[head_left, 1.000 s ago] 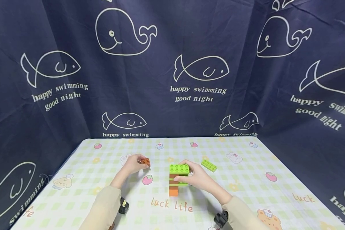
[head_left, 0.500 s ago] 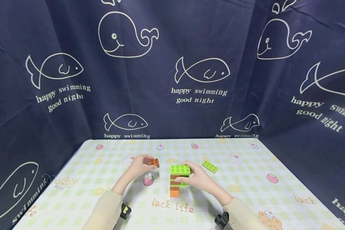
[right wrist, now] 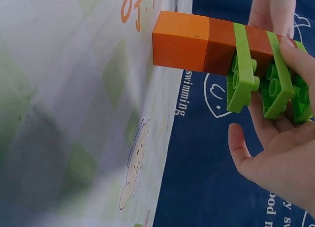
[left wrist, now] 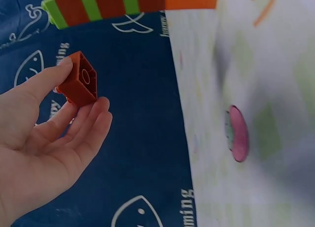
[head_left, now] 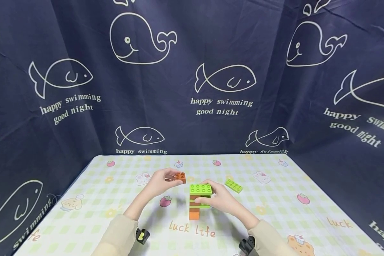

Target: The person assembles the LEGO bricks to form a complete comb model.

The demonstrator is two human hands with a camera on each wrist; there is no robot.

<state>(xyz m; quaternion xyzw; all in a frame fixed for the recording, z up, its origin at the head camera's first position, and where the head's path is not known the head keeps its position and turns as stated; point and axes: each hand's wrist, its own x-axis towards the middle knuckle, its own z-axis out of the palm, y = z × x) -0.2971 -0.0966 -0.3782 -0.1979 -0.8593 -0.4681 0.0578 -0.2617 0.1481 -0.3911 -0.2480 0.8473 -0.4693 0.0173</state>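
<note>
Between thumb and fingers my left hand (head_left: 161, 182) pinches a small brown brick (head_left: 180, 177), held in the air just left of the stack's top. In the left wrist view that brick (left wrist: 78, 79) shows its hollow underside. My right hand (head_left: 222, 196) grips the upper part of an upright brick stack (head_left: 194, 213). Seen from the right wrist, the stack has an orange brick (right wrist: 179, 42) at its base, then brown bricks alternating with green plates (right wrist: 241, 84) that jut out to one side. A studded green plate (head_left: 200, 188) tops it.
A loose green plate (head_left: 233, 185) lies on the table behind the right hand. The patterned tablecloth (head_left: 268, 227) covers the table, and a dark blue curtain (head_left: 192, 138) hangs along its back and sides.
My left hand has lifted the brown brick off the table area and carried it right, towards the stack. The right hand keeps its grip, and the stack stays in place.
</note>
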